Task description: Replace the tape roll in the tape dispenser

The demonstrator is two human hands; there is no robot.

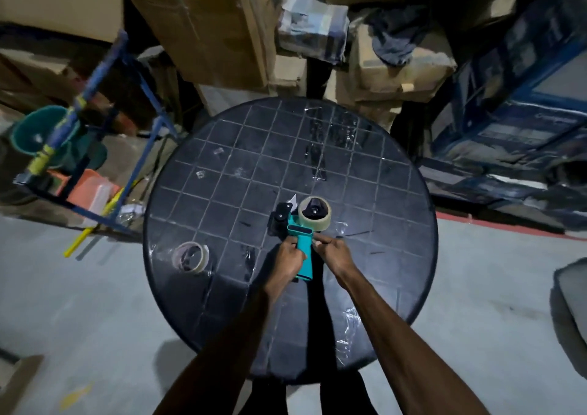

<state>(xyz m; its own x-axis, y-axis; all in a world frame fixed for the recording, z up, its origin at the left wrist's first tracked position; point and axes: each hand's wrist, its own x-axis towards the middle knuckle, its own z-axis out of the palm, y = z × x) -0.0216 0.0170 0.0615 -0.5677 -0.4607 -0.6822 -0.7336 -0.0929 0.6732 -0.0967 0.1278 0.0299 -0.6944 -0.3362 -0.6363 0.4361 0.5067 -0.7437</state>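
The tape dispenser [300, 240] sits over the near middle of the round dark worktop [222, 176], its long axis running from the teal handle nearest the person to the black head end farthest away, tilted a little to the left at the far end; a roll of pale tape [315, 214] is mounted on its hub at the far right of the frame, the roll's open face turned up toward the camera; no brand or writing can be read on the dispenser or the rolls; the left hand [287, 260] is wrapped closed around the handle from the left, wrist bent slightly inward, forearm coming up from the bottom of the view; the right hand [333, 252] lies against the handle's right side with its fingertips pinched together near the base of the frame, though what they pinch is too small to tell; a second, thinner roll [190, 257] lies flat on the worktop well to the left, apart from both hands; stacked cardboard boxes [203, 27] stand beyond the worktop, and a blue metal rack [104, 129] stands to the left.
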